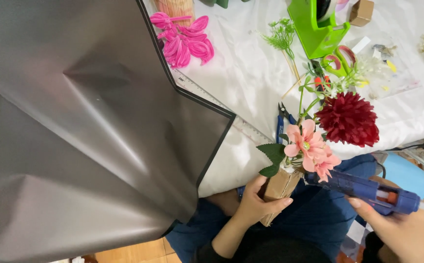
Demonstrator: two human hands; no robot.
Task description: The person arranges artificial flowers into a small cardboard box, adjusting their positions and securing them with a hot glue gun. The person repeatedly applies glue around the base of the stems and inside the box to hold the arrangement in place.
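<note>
My left hand (pixel 253 202) grips a brown paper-wrapped bundle (pixel 279 189) over my lap. Artificial flowers stick out of the bundle: pink blossoms (pixel 309 146), a dark red dahlia (pixel 348 119) and green leaves (pixel 273 153). My right hand (pixel 399 229) holds a blue glue gun (pixel 368 191), with its nozzle touching the bundle just under the pink blossoms.
A large grey sheet with a black border (pixel 75 126) covers the left of the white table (pixel 251 63). On the table lie pink pipe-cleaner flowers (pixel 185 41), a clear ruler (pixel 221 104), blue pliers (pixel 281 124), green sprigs (pixel 282 36), green scissors (pixel 338 61) and a green tape dispenser (pixel 317 29).
</note>
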